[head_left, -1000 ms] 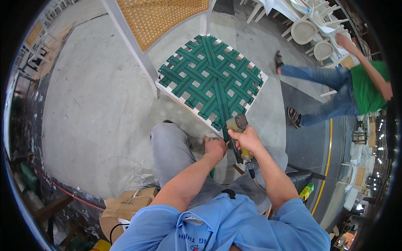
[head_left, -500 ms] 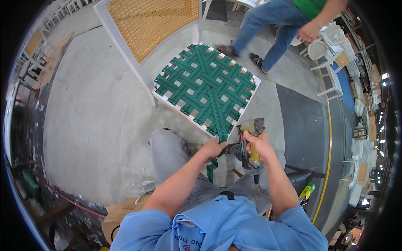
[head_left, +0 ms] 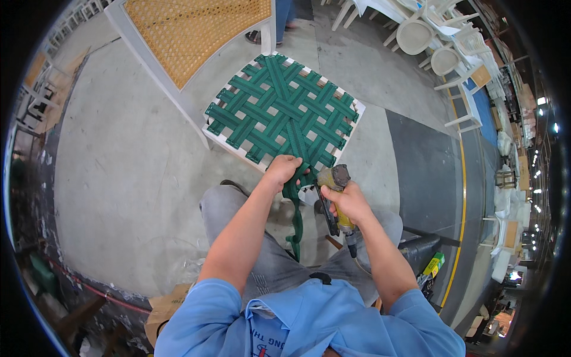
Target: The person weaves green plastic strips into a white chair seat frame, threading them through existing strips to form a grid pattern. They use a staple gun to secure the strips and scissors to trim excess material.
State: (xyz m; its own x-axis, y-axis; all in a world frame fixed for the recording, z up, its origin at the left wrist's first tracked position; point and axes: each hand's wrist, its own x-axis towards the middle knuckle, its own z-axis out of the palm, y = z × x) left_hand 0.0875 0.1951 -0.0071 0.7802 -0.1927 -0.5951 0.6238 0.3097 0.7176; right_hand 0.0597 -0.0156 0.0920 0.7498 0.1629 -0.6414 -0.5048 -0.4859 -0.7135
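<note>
A white chair frame [head_left: 223, 140] stands before me, its seat woven from green webbing straps [head_left: 262, 124]. My left hand [head_left: 284, 171] is closed on a green webbing strap [head_left: 295, 217] at the near corner of the seat; the strap's loose end dangles between my knees. In my right hand [head_left: 351, 205] is a yellow and black pneumatic staple gun [head_left: 336, 178], held by its handle with an air hose below. Its head is close to the near corner, beside my left fingers. Whether its nose touches the frame I cannot tell.
The chair's cane back [head_left: 199, 35] rises at the far left. Several white chairs [head_left: 416, 37] are stacked at the far right. A person's leg [head_left: 284, 18] shows behind the chair. A cardboard box [head_left: 169, 309] and a green-yellow box [head_left: 434, 265] lie near me.
My left hand has moved up and left onto the seat corner, pulling the strap over. The staple gun has come left, nearer the corner. The other person has walked behind the chair back.
</note>
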